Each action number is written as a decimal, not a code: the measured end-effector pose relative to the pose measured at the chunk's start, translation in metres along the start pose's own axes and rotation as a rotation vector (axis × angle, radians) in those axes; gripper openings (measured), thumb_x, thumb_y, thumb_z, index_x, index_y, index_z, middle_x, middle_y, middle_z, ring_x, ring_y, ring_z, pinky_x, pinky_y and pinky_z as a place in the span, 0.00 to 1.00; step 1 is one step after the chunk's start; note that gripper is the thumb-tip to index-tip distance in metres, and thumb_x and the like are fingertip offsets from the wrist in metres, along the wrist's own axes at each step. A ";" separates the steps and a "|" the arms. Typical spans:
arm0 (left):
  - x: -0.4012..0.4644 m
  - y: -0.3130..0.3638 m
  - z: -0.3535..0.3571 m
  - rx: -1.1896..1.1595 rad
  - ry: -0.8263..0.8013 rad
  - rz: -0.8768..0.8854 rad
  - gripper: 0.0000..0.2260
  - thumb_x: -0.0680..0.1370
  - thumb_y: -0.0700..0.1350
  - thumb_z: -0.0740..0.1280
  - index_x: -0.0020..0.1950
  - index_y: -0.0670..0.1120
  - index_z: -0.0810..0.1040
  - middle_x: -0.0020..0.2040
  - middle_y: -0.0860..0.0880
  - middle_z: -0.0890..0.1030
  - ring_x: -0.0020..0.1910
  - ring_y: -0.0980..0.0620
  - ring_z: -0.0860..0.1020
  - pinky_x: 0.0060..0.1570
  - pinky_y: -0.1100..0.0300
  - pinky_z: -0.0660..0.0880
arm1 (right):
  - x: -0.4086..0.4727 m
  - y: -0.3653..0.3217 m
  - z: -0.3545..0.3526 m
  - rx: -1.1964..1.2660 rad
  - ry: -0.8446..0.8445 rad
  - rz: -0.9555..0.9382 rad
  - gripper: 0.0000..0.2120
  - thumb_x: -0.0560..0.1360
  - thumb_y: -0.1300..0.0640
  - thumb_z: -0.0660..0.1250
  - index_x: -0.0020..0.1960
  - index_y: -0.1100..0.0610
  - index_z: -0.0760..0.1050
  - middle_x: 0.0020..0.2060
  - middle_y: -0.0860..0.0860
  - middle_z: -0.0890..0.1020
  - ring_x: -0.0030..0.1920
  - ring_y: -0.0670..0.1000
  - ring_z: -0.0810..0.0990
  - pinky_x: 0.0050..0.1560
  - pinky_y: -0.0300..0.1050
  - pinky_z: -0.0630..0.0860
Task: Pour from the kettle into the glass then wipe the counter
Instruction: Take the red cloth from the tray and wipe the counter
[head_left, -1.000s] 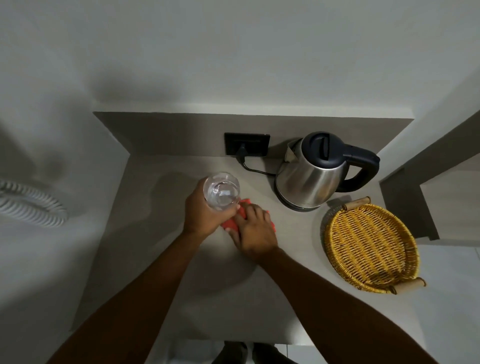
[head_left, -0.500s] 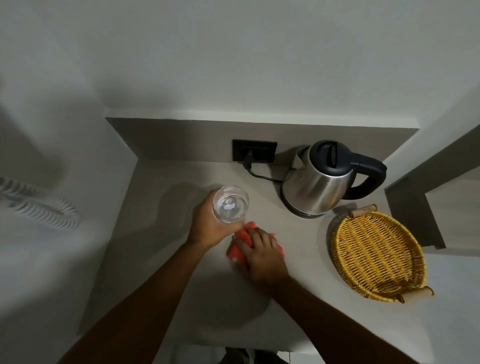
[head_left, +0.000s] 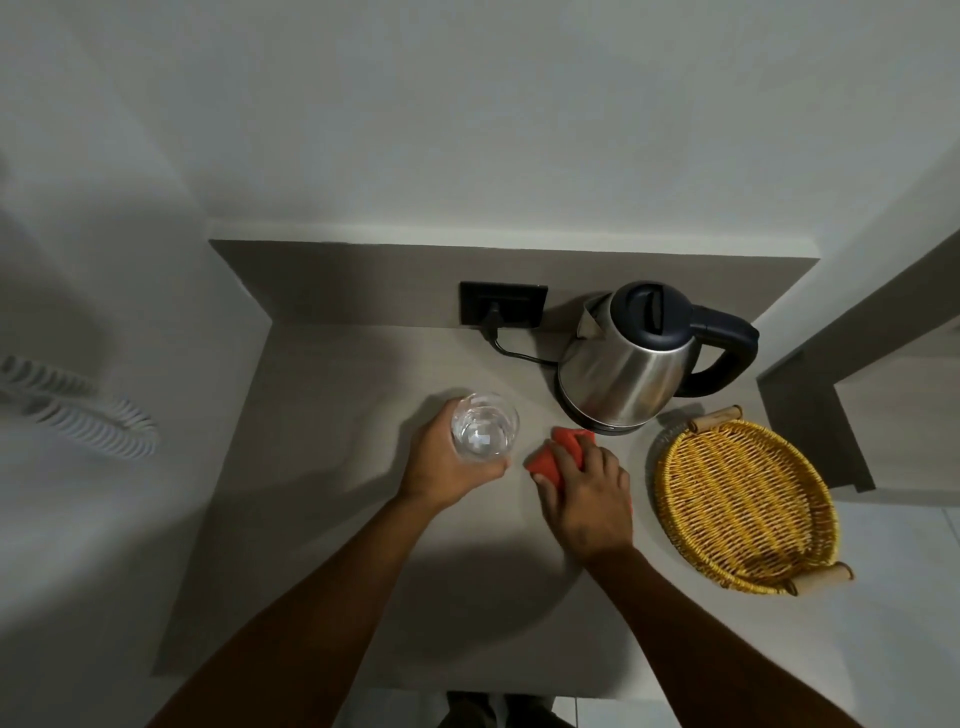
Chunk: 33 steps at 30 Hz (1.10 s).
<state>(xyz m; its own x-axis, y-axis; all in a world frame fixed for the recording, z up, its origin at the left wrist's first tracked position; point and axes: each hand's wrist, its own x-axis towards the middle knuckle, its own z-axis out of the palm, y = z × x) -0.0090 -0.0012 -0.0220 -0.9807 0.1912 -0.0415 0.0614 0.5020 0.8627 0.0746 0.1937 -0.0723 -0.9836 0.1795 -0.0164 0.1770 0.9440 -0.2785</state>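
Just left of the kettle (head_left: 628, 364), left hand (head_left: 447, 462) grips the filled glass (head_left: 484, 426) while right hand (head_left: 587, 493) presses a red cloth (head_left: 553, 457) flat; wiping nearer could nudge the kettle or spill water

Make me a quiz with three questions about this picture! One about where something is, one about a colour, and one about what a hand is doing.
1. Where is the basket?
A. To the right of the kettle and nearer the person
B. On top of the kettle
C. Left of the glass

2. What colour is the cloth?
A. Blue
B. Red-orange
C. Green

3. What is the left hand doing?
A. Lying flat and empty
B. Lifting the kettle
C. Holding the glass

Answers:
1 A: the basket sits on the counter right of the kettle.
2 B: red-orange shows under the right hand.
3 C: its fingers wrap round the glass.
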 end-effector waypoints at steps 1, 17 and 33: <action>-0.001 0.000 0.004 -0.008 -0.015 -0.012 0.39 0.59 0.46 0.86 0.67 0.49 0.75 0.60 0.53 0.81 0.59 0.54 0.80 0.58 0.64 0.78 | -0.001 0.001 0.000 -0.002 0.000 0.005 0.28 0.80 0.36 0.54 0.75 0.47 0.64 0.70 0.59 0.72 0.66 0.61 0.69 0.64 0.59 0.68; -0.009 0.000 0.017 0.002 -0.014 0.010 0.37 0.59 0.44 0.86 0.66 0.47 0.77 0.59 0.51 0.82 0.57 0.54 0.80 0.54 0.75 0.74 | 0.000 -0.004 -0.024 0.077 -0.023 0.007 0.28 0.80 0.37 0.55 0.76 0.49 0.63 0.68 0.58 0.71 0.62 0.59 0.70 0.61 0.56 0.72; -0.008 -0.010 0.022 0.055 0.009 0.093 0.36 0.59 0.49 0.85 0.64 0.50 0.77 0.58 0.53 0.83 0.57 0.54 0.82 0.59 0.60 0.78 | -0.013 0.127 -0.061 0.003 0.019 0.418 0.30 0.79 0.36 0.56 0.74 0.54 0.65 0.70 0.62 0.69 0.67 0.66 0.66 0.64 0.67 0.68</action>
<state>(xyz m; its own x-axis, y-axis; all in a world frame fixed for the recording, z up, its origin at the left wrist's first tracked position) 0.0025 0.0109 -0.0412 -0.9719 0.2319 0.0415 0.1617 0.5284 0.8334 0.1119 0.3279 -0.0486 -0.8261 0.5525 -0.1107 0.5610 0.7879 -0.2539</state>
